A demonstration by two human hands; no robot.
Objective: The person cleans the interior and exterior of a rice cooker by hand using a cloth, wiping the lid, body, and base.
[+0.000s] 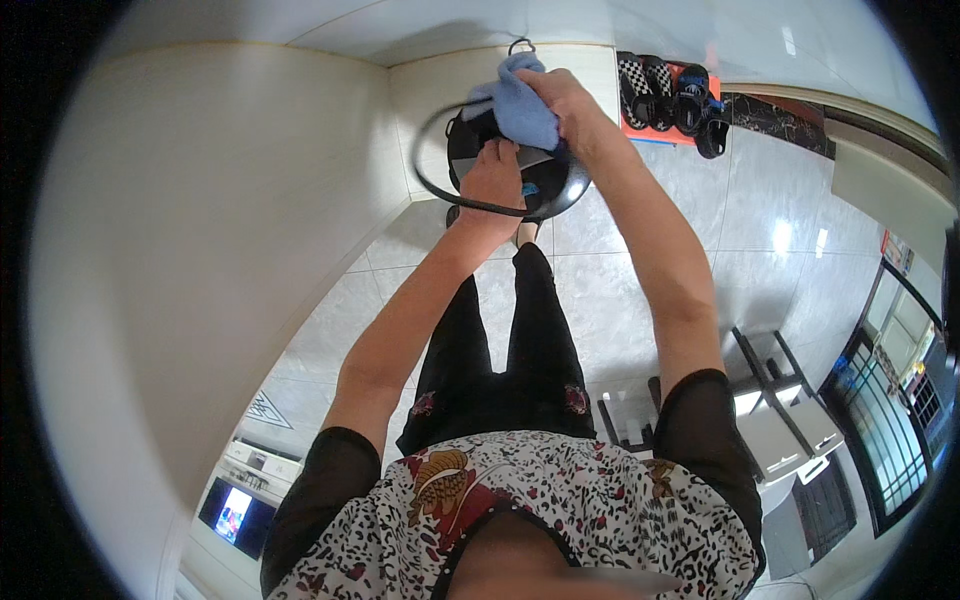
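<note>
My right hand (561, 97) grips a light blue cloth (525, 112) that hangs down over a black rounded item (544, 169). This item has a glossy curved side, a grey band and a small blue patch; the picture does not settle its kind. Fingers bunched, my left hand (491, 176) holds it at the grey band, where the fingertips are partly hidden. A thin black loop (424, 161), like a handle or cord, arcs around the left wrist and passes over it.
A dark hook (521, 46) is on the wall above the cloth. Several dark shoes (664, 94) sit on an orange-red rack (709, 86) to the right. A pale wall (225, 225) rises close on the left. Chairs (784, 427) stand at the lower right, on grey tiles (637, 292).
</note>
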